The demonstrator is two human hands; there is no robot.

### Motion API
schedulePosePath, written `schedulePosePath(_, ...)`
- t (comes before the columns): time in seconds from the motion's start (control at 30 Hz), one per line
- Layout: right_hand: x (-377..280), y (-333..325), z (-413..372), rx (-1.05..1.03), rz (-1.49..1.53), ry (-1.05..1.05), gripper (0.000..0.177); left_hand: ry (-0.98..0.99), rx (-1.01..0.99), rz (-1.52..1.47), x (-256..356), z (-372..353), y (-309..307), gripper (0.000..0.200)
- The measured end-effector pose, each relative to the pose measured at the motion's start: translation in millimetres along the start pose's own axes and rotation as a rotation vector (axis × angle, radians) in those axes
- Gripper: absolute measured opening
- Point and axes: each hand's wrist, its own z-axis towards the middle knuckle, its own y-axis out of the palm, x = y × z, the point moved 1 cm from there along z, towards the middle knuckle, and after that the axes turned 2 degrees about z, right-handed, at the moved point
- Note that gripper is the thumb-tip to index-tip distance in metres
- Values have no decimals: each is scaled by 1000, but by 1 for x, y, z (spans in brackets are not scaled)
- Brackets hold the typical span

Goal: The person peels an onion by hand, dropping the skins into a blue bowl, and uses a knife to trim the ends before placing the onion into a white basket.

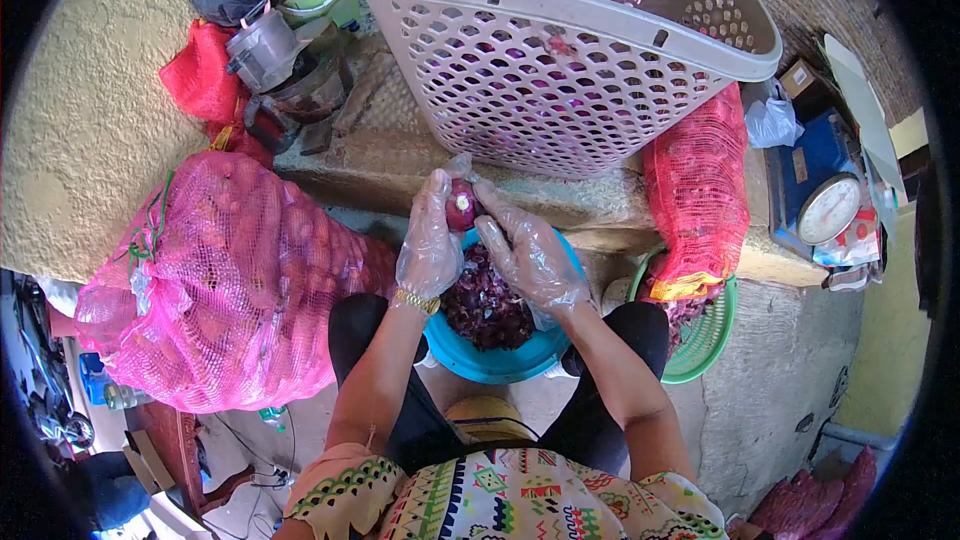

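A red onion point(462, 206) with a pale cut end is held up between my two hands, above a blue basin point(487, 370). My left hand point(432, 245), in a clear plastic glove, closes around the onion's left side. My right hand point(532, 258), gloved the same way, presses its fingers against the right side of the onion. Whether a small blade sits in the right hand cannot be made out. Dark purple onion skins point(486, 305) fill the basin below.
A large perforated basket point(560, 70) with onions inside stands on the ledge ahead. At left bulges a pink mesh sack point(235, 280) of onions. To the right are a red mesh sack point(698, 190), a green basket point(715, 340) and a dial scale point(828, 208).
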Motion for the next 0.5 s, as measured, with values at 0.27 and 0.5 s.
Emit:
schedulePosePath(0.27,2,-1,3,2,9,2,44,-41,44,-85,0,0,1,51)
schedulePosePath(0.5,-4,-13,2,14,10,-10,36,34,3,210,-6,1,-15,56)
